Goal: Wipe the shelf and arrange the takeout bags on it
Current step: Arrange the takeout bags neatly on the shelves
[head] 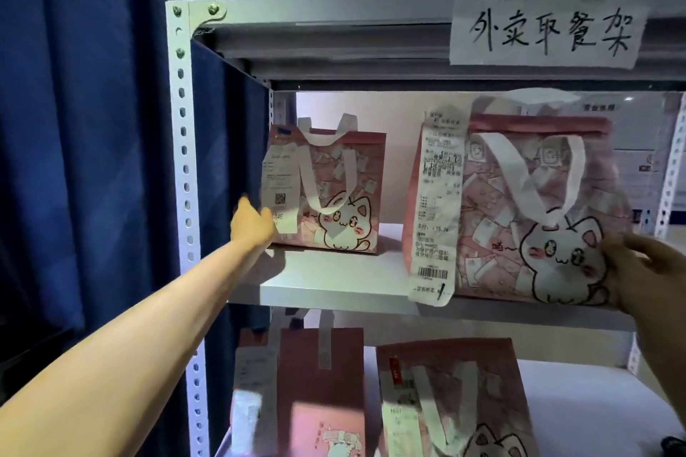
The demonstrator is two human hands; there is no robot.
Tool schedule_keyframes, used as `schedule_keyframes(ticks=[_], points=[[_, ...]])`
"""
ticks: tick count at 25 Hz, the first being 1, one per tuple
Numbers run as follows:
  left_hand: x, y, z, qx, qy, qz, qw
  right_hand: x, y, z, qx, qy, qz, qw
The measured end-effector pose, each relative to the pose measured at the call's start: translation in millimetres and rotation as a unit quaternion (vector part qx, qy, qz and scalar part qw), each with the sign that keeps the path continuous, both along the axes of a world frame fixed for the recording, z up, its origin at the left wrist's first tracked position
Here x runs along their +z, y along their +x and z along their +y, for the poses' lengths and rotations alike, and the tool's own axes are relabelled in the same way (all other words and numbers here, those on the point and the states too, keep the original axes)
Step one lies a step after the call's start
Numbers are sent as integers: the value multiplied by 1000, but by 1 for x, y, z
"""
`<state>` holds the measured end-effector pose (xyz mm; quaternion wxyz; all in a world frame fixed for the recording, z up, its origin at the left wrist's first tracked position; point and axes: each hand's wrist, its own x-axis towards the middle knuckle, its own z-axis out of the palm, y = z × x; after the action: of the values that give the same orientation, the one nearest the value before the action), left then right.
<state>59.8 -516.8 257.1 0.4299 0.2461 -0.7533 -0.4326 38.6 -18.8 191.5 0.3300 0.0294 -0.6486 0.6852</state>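
My left hand (253, 224) reaches to the far pink paper takeout bag with a cartoon cat print (334, 193), at about 9 o'clock on the white metal shelf board (334, 284). Its fingers are at the bag's lower left edge, by the white receipt (279, 189) taped there. Whether they've closed on it I cannot tell (back of hand blocks the view).

My right hand (646, 275) has its grip on the lower right corner of the nearer, bigger-looking pink cat-print paper bag (534, 211) at 3 o'clock, fingers curled round the edge. That bag sits at the front lip of the shelf, well apart from the first.

Handling, my guess: thin paper walls, light-ish, stiff enough to stand but easy to crease or tear. White flat ribbon handles (534, 167) flop down the front, the safest hold for lifting. For sliding, push low at the base or corners, not the long receipt (438, 211) (it hangs loose past the shelf edge and would rip).

Contents: both tops folded shut, insides hidden.

Two more pink bags (456, 401) stand on the lower shelf at 6 o'clock, also shut. A handwritten paper sign (547, 31) is at 1 o'clock.
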Motion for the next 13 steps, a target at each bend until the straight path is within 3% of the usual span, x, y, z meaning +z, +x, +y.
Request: schedule_keyframes(ticks=[6,13], points=[[0,-12,-12,-76,68,14,995,47,30,-67,-28,26,6,999],[-7,3,-7,-75,-13,18,997,55,33,-91,3,25,-24,999]])
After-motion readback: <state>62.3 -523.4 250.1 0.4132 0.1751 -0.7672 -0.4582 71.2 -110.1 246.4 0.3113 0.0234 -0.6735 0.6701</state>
